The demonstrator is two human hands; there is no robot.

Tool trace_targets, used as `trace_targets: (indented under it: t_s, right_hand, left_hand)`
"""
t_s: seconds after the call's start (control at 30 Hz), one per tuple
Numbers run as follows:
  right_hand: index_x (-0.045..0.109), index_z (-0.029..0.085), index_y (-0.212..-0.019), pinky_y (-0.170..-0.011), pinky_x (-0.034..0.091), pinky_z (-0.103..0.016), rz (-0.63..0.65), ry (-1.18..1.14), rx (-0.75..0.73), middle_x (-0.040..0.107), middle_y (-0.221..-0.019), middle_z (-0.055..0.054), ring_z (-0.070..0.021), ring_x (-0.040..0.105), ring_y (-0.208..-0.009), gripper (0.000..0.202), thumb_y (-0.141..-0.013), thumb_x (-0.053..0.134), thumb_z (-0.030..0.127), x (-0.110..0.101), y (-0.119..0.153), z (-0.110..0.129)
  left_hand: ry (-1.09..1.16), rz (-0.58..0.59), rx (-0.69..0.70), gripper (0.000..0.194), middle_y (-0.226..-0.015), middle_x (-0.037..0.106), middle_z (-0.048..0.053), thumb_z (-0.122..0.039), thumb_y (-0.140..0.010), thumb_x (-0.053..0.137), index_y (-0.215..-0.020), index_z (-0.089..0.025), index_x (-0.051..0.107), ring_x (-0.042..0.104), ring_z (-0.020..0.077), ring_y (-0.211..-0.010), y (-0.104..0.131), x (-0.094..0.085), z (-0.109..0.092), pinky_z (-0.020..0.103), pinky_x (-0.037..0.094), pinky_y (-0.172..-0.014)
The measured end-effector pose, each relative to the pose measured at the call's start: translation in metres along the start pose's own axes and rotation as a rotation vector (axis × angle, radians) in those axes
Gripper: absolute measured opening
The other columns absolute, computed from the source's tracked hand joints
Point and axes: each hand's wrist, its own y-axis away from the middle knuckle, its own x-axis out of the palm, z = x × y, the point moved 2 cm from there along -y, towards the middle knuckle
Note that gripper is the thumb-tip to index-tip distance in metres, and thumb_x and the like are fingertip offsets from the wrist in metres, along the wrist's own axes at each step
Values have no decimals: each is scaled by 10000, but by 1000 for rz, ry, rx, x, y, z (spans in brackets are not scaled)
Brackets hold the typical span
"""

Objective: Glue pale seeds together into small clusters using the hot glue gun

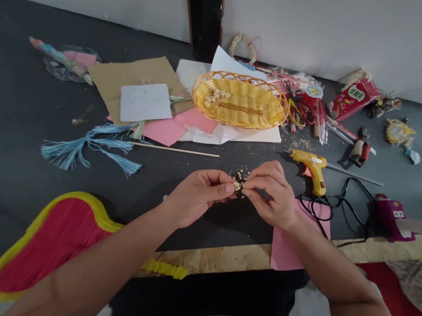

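A small cream-coloured cluster [237,185] is pinched between the thumb and fingers of my left hand [200,193], above the dark table. My right hand [272,194] meets it from the right, thumb and forefinger pressed together at the cluster's edge; whatever lies between those fingertips is too small to make out. Small pale bits [240,175] are scattered on the table just behind my fingertips. Beyond my hands, a yellow wicker basket [242,102] holds a few similar cream clusters [217,96] at its left end.
A yellow glue gun [311,168] with a black cord lies to the right, near pink paper [288,247]. Blue tassels [87,146] and a thin stick [176,149] are at left. A red and yellow heart-like shape [61,241] lies under my left forearm. Brown paper [108,78] is behind.
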Motion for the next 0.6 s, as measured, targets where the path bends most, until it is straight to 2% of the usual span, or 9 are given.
trace_targets:
  t_s: [0.47, 0.6]
  right_hand:
    - [618, 198, -890, -784, 511, -349, 14, -14, -38, 667, -824, -43, -165, 622, -819, 86, -877, 653, 120, 4, -1, 2]
    - [631, 207, -910, -781, 516, -357, 10, -33, -19, 664, -845, -46, -173, 620, -835, 37, -907, 638, 171, 2, 1, 1]
  left_hand:
    - [-42, 45, 49, 258, -666, 671, 1, -317, -613, 908, -693, -138, 741, 566, 74, -633, -1, -2, 3, 197, 417, -640]
    - [-39, 39, 32, 274, -665, 676, 3, -337, -609, 909, -697, -141, 740, 571, 77, -636, 0, -1, 2, 196, 414, -632]
